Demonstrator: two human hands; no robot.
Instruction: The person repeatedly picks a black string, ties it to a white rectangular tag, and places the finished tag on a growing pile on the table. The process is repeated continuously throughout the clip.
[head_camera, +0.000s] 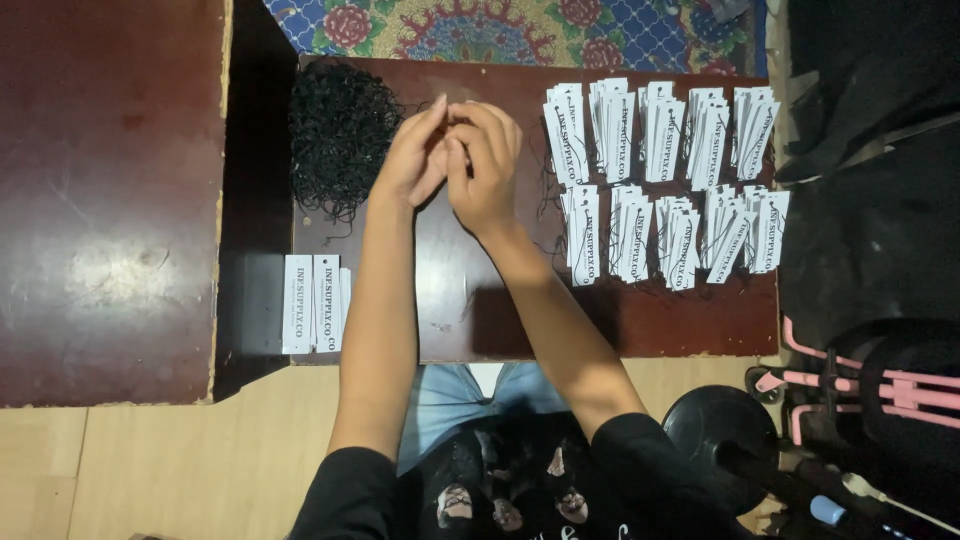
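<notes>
hands met fingertip to fingertip over the dark board.
left hand (412, 155) and right hand (483, 165) pinched together, fingers closed; what they gripped was too small to tell. black string pile (338, 135) lay just left of them, white tag stacks (665, 175) right.

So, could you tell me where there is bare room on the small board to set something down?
The near strip of the board is bare, between the two flat tags at its left end and the tag stacks above. The right half is crowded with stacks; the black string pile and both hands fill the far left.
</notes>
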